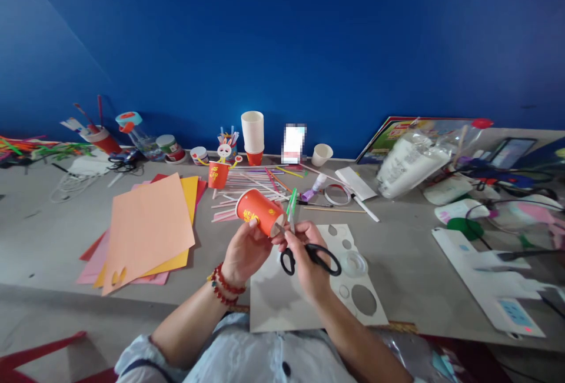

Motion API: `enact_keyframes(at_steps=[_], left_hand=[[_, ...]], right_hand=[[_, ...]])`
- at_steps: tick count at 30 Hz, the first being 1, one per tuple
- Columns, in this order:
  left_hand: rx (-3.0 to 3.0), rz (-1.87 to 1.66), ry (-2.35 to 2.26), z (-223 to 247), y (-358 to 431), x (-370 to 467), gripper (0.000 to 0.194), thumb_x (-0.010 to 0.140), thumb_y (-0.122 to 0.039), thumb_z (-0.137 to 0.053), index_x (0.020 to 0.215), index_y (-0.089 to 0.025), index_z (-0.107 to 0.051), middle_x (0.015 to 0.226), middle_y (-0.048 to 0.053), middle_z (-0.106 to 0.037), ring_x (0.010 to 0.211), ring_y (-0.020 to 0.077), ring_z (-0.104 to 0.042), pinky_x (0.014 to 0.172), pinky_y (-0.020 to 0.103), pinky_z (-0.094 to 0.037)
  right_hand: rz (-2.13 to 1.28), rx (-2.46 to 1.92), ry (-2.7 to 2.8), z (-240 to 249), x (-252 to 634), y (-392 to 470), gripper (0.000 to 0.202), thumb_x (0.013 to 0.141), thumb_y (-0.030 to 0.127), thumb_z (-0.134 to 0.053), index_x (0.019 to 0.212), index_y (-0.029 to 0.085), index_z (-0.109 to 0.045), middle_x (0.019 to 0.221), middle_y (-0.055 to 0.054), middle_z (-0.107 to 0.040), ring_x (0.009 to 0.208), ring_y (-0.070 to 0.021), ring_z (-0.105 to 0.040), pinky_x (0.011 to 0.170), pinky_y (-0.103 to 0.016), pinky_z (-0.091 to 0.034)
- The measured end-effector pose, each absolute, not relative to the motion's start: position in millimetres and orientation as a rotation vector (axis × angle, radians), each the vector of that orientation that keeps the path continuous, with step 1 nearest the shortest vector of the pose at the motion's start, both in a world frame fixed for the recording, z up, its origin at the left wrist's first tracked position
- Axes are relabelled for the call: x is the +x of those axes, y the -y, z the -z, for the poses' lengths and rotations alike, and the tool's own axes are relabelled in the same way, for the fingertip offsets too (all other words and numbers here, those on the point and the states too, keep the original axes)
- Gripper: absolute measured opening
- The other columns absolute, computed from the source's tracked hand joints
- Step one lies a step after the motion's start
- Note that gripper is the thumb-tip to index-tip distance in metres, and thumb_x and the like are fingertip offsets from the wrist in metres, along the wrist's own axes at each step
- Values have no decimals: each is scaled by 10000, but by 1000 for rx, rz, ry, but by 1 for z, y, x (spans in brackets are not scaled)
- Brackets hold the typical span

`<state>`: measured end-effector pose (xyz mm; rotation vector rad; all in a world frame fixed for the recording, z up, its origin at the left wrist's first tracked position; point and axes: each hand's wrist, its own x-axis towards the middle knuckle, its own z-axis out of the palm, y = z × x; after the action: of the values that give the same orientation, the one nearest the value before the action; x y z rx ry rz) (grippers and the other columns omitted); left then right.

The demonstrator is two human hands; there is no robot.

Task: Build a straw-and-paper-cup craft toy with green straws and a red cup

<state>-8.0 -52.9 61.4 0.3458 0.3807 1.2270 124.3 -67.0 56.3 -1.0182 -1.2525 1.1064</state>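
Note:
My left hand (249,250) is wrapped round an orange-red paper cup (258,211) with yellow lettering, tilted on its side above the table. My right hand (311,259) grips a pair of scissors (325,258) with black handles. The scissor tip touches or lies very close to the cup's right end; whether it pierces the paper I cannot tell. Below both hands lies a white sheet of card (282,306) with round holes cut in it. A clear roll of tape (355,264) rests on the card's right part.
Coloured paper sheets (150,230) are stacked at left. Behind the hands are scattered straws (247,182), a decorated rabbit cup (218,175), stacked white cups (253,133) and a lit phone (293,143). A power strip (481,277) with plugs lies at right. A blue wall (282,42) closes the back.

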Motion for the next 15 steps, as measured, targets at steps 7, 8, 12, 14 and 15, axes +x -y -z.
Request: enact_keyframes(at_steps=[7, 8, 12, 14, 15], left_hand=[[384, -1241, -513, -69, 50, -13, 367, 812, -411, -720, 1005, -99, -711, 908, 97, -717, 775, 199, -626, 732, 315, -466], [382, -1242, -510, -69, 50, -12, 317, 815, -385, -720, 966, -107, -712, 855, 81, -709, 728, 186, -611, 704, 311, -464], [384, -1253, -449, -62, 51, -8, 248, 811, -366, -718, 887, -131, -703, 765, 54, -682, 627, 162, -555, 640, 312, -457], [406, -1243, -422, -59, 53, -7, 287, 801, -380, -722, 915, -116, -707, 802, 72, -691, 634, 165, -548, 638, 321, -457], [414, -1243, -410, -58, 53, -7, 295, 798, -381, -723, 914, -110, -708, 808, 77, -690, 642, 166, -544, 639, 323, -454]], right_hand=[[-733, -1052, 1598, -61, 131, 70, 76, 910, 261, -581, 843, 248, -613, 797, -32, -710, 883, -222, -699, 784, -325, -523], [-786, -1055, 1562, -62, 130, 69, 85, 916, 272, -577, 843, 247, -611, 789, -29, -711, 836, -213, -699, 761, -321, -525], [-1174, -1009, 1225, -63, 124, 66, 124, 928, 324, -577, 841, 236, -568, 721, -3, -717, 611, -159, -646, 620, -284, -514], [-1303, -951, 1071, -62, 121, 63, 133, 912, 317, -596, 826, 230, -545, 682, 2, -711, 584, -155, -634, 603, -279, -507], [-1335, -927, 1026, -62, 120, 63, 137, 906, 311, -602, 818, 228, -538, 670, 1, -708, 578, -156, -632, 601, -280, -505]])
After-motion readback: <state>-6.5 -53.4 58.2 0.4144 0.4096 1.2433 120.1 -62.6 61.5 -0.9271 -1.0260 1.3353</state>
